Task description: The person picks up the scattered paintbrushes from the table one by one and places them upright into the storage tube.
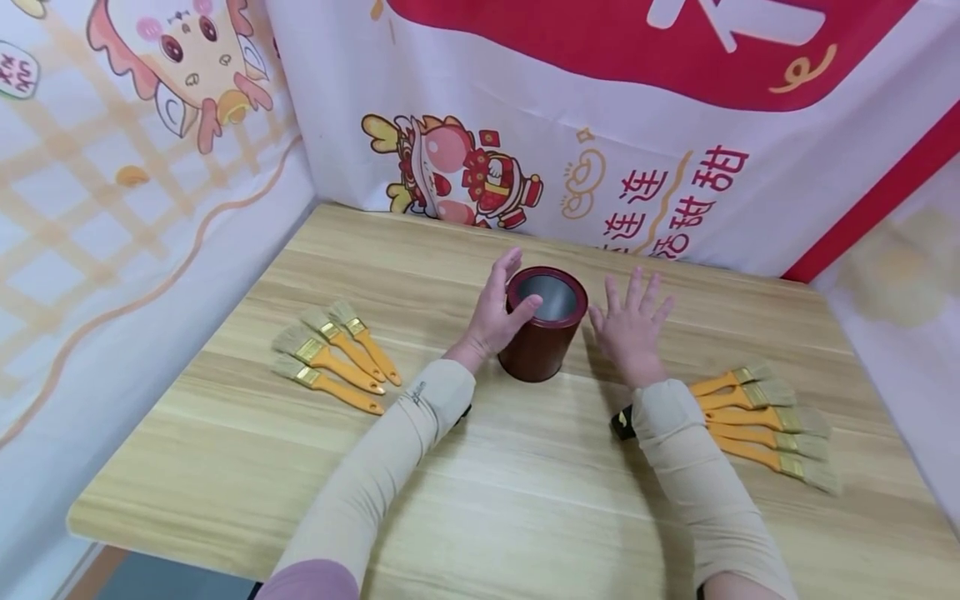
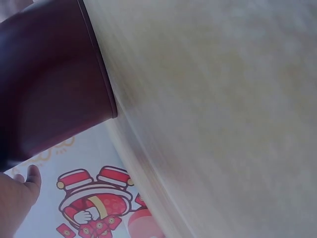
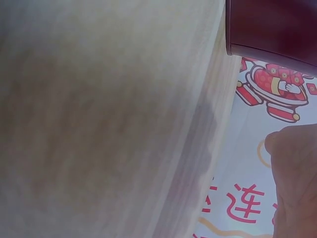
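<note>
A dark red-brown cylindrical pot point(image 1: 534, 354) with a grey inside stands upright on the wooden table. At its left side is my left hand point(image 1: 495, 315), fingers extended upward and thumb spread in front of the rim; whether it touches the pot cannot be told. To the right of the pot, my right hand point(image 1: 628, 329) is spread palm down with fingers apart, holding nothing. The pot's wall point(image 2: 52, 74) fills the upper left of the left wrist view, and the right wrist view shows its lower edge point(image 3: 272, 29) at the top right.
Several flat paintbrushes point(image 1: 330, 360) with orange handles lie fanned on the left of the table. More of the same brushes point(image 1: 750, 417) lie on the right, partly behind my right forearm. A printed cloth point(image 1: 510, 75) hangs along the table's back edge.
</note>
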{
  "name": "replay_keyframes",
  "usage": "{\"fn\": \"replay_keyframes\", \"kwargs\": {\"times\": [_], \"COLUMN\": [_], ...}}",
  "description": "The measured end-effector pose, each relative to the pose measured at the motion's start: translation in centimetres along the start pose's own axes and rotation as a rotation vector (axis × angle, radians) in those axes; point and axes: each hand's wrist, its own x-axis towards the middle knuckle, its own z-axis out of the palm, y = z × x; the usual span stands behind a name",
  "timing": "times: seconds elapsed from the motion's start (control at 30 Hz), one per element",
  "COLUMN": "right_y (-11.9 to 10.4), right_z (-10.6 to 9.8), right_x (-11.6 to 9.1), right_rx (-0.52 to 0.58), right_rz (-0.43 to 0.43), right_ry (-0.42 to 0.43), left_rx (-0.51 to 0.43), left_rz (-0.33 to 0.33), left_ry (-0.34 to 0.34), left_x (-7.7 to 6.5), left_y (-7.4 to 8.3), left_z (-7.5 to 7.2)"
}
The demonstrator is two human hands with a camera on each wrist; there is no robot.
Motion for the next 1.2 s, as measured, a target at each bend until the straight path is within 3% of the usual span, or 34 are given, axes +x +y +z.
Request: {"fn": "replay_keyframes", "kwargs": {"times": [0.67,0.93,1.2], "right_y": [-0.2,-0.25,-0.3], "right_z": [-0.03,-0.42,-0.25], "right_x": [0.2,0.07,0.05], "right_rx": [-0.013,-0.021,-0.009], "right_rz": [0.0,-0.008,-0.002], "right_ry": [0.031,0.011,0.007], "left_rx": [-0.004,0.085,0.088], "left_rz": [-0.019,-0.026,-0.061], "left_ry": [-0.078,-0.125,-0.123], "left_x": [-0.52,-0.46,-0.59], "left_y": [0.4,0.15,0.4], "left_z": [-0.34,-0.19,-0.11]}}
